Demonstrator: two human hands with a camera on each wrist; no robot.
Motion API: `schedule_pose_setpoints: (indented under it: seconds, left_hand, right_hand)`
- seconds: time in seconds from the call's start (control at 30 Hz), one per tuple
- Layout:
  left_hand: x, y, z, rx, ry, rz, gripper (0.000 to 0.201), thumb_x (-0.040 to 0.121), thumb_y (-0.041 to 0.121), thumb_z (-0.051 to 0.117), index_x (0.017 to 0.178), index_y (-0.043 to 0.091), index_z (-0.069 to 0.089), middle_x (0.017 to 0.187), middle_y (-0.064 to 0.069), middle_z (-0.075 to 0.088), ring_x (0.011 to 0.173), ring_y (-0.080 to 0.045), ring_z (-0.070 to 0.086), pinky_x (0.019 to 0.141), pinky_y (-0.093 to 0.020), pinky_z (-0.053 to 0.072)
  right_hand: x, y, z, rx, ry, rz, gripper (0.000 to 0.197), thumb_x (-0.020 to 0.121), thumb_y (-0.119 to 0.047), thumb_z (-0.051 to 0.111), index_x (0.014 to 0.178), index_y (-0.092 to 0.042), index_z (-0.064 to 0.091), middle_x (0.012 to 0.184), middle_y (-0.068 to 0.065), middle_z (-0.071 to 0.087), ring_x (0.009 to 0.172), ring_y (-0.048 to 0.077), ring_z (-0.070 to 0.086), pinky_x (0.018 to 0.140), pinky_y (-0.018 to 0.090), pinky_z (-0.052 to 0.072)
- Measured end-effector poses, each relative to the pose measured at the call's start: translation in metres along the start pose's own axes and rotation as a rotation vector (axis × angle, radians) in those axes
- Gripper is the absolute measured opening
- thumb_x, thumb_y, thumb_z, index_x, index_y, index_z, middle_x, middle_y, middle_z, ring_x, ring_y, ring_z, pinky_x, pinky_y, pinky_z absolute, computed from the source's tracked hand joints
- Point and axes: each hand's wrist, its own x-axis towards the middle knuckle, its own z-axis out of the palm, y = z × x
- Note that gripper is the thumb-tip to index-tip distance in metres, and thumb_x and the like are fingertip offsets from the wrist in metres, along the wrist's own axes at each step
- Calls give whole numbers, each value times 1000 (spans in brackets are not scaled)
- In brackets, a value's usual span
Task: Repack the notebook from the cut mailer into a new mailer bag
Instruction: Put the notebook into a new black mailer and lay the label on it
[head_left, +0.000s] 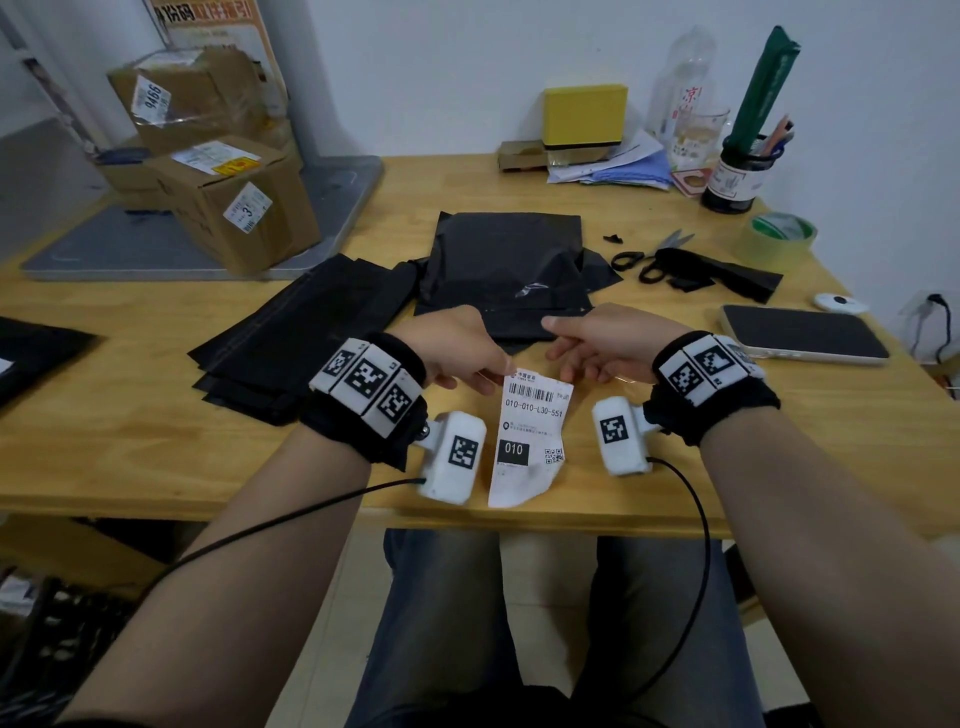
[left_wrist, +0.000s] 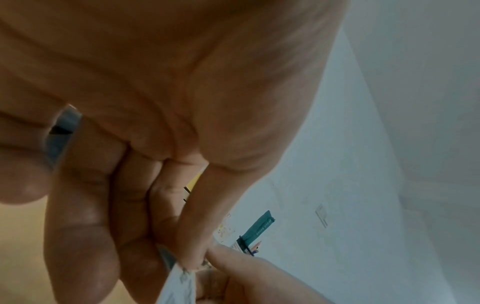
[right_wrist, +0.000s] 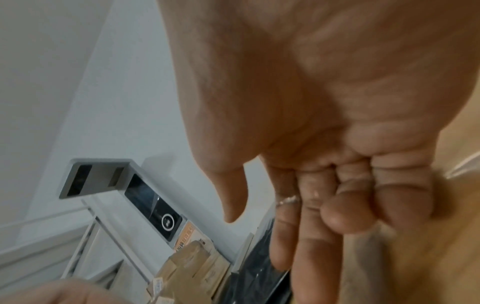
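surface: wooden table (head_left: 130, 431) against a white wall, person seated at its near edge.
notebook: not visible as such; cannot tell whether it is inside the black mailer (head_left: 506, 262) lying mid-table just beyond the hands.
mailer detail: flat, wrinkled, near edge folded over just beyond the fingers.
shipping label (head_left: 530, 431): white, barcode and "010-010-L30-551" printed, hangs from the left hand over the near table edge, lower corner curled.
left hand (head_left: 457, 348): thumb and fingers pinch the label's top edge; in the left wrist view the fingertips (left_wrist: 192, 261) clamp the white paper (left_wrist: 179, 288).
right hand (head_left: 608, 343): fingers curled next to the label's top right corner; whether it actually grips anything, cannot tell. Right wrist view shows fingers folded into the palm (right_wrist: 350, 205), thumb out.
spare mailers (head_left: 291, 332): stack of flat black bags left of the central mailer.
scissors (head_left: 649, 254): right of the mailer, beside black cut strips (head_left: 722, 275).
tape roll (head_left: 779, 239): far right, near a pen cup (head_left: 737, 176).
phone (head_left: 802, 332): face down, right of the right hand.
cardboard boxes (head_left: 218, 156): stacked on a grey tray at far left.
yellow box (head_left: 584, 117): at the wall, behind the mailer.
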Motion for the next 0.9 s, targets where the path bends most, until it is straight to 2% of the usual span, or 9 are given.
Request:
schedule_pose_setpoints:
  seconds: [0.1, 0.2, 0.27, 0.37, 0.53, 0.63, 0.77, 0.83, 0.9]
  left_hand:
    - [2, 6, -7, -72, 17, 29, 22, 98, 26, 60, 109, 12, 72, 99, 5, 78, 85, -6, 73, 70, -28, 43]
    - [11, 15, -18, -142, 80, 35, 20, 97, 26, 60, 105, 13, 73, 91, 7, 79, 77, -5, 71, 64, -25, 41]
    - [19, 20, -26, -193, 102, 36, 20, 97, 26, 61, 106, 13, 73, 86, 8, 79, 77, -5, 72, 60, -22, 39]
    - [33, 27, -37, -262, 141, 36, 16, 96, 27, 62, 102, 17, 73, 86, 8, 79, 80, -6, 72, 62, -23, 40]
    - [55, 38, -59, -359, 226, 42, 10, 93, 27, 66, 96, 20, 72, 83, 8, 78, 70, -4, 70, 64, -24, 42]
    - [72, 41, -75, -416, 272, 59, 12, 92, 26, 68, 100, 19, 72, 91, 6, 78, 70, -6, 69, 66, -25, 43]
    - [97, 43, -100, -459, 344, 86, 25, 89, 25, 71, 111, 15, 72, 88, 6, 77, 63, -5, 66, 63, -24, 42]
    - [111, 44, -110, -458, 366, 89, 28, 87, 25, 73, 112, 14, 73, 85, 6, 76, 61, -4, 66, 65, -24, 43]
    - [123, 45, -118, -449, 365, 86, 28, 87, 24, 73, 112, 13, 73, 82, 7, 75, 61, -4, 66, 68, -26, 44]
  right_hand:
    - [-9, 1, -3, 124, 54, -15, 53, 100, -53, 54, 106, -3, 71, 85, 9, 75, 63, 17, 51, 60, 28, 39]
    - [-13, 3, -8, 205, 97, -45, 58, 99, -55, 54, 107, 0, 68, 94, 16, 78, 52, 17, 43, 56, 31, 39]
    - [-16, 4, -13, 255, 95, -89, 61, 99, -57, 53, 104, 2, 68, 86, 16, 78, 48, 19, 37, 54, 33, 39]
    - [-20, 0, -20, 328, 68, -147, 60, 98, -60, 52, 101, -3, 69, 69, 3, 73, 45, 16, 36, 57, 33, 36]
    - [-12, -12, -26, 202, -26, -121, 56, 94, -57, 60, 109, -5, 73, 95, 16, 79, 47, 14, 28, 58, 31, 38]
    - [-3, -23, -26, 156, 6, -90, 42, 95, -41, 68, 99, 0, 72, 88, 18, 78, 39, 11, 29, 49, 27, 33]
    - [13, -40, -32, 112, 97, -128, 28, 96, -31, 68, 90, -5, 74, 72, 10, 73, 40, 10, 31, 42, 21, 22]
    - [21, -49, -36, 127, 102, -151, 29, 96, -35, 68, 89, -8, 74, 66, 6, 68, 39, 9, 32, 40, 20, 20]
    - [30, -57, -39, 122, 123, -149, 44, 93, -51, 66, 90, -9, 75, 60, 4, 60, 40, 10, 30, 40, 21, 21]
